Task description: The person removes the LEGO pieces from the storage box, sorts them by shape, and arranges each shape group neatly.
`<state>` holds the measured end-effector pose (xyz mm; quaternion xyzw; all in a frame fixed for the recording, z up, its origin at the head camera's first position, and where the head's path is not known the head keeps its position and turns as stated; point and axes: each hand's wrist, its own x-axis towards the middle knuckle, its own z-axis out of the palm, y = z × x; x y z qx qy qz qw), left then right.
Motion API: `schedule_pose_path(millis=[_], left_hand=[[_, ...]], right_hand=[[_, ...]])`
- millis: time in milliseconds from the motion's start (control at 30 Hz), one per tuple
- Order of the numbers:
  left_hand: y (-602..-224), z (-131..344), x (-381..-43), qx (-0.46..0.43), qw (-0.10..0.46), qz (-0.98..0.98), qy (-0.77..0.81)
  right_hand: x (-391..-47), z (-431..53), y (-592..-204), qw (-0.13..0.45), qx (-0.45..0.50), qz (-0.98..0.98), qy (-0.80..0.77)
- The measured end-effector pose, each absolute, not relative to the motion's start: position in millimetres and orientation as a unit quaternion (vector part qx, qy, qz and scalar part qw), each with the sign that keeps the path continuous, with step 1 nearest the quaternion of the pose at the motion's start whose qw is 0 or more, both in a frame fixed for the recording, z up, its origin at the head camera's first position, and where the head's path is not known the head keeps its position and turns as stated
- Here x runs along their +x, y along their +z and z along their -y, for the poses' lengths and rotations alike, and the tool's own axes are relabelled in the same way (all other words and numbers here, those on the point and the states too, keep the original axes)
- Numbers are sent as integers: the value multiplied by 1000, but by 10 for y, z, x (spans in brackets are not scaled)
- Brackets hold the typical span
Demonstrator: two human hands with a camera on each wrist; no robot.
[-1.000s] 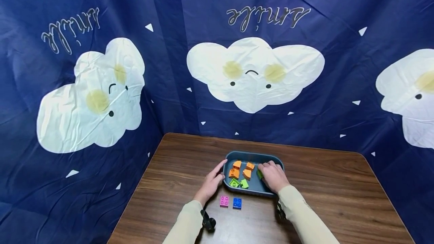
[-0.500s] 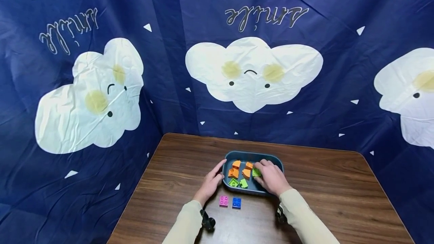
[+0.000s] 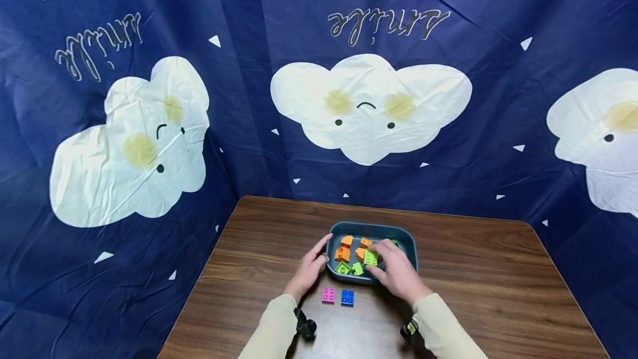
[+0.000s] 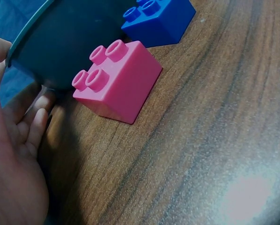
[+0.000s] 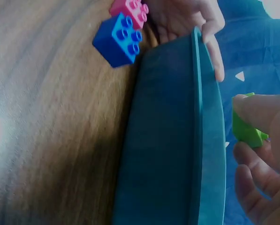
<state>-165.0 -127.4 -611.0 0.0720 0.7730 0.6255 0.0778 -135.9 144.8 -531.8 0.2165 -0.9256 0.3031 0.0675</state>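
In the head view, the left hand (image 3: 307,271) holds the left end of a dark blue-green tray (image 3: 407,231), its thumb and fingers at the rim. The right hand (image 3: 397,271) pinches a lime-green toy building brick (image 3: 370,258) between thumb and fingers, above the tray. The right wrist view shows that green brick (image 5: 246,125) raised higher than the tray's rim. Inside the tray lie several orange blocks (image 3: 342,254) and two lime-green ones (image 3: 357,268) near the front. A darker green piece (image 3: 395,242) shows partly behind the right hand.
A pink brick (image 3: 328,295) and a blue brick (image 3: 347,297) stand side by side, studs up, in front of the tray on the wooden table (image 3: 269,237). Behind hangs a dark blue curtain (image 3: 249,143) with white clouds.
The right hand has picked the lime-green brick from the tray's right part and moved it leftward and up. The left hand stays at the tray's left end.
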Motion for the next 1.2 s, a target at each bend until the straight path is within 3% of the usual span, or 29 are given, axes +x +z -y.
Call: schedule_pose_path(millis=[733, 1200], left_hand=[[-6178, 1303, -1680, 81, 79, -787, 606], [-6182, 1290, -1681, 75, 76, -786, 609]], right_hand=[[-899, -1444, -5514, 63, 230, 910, 339], [-736, -1401, -5810, 30, 236, 908, 344]])
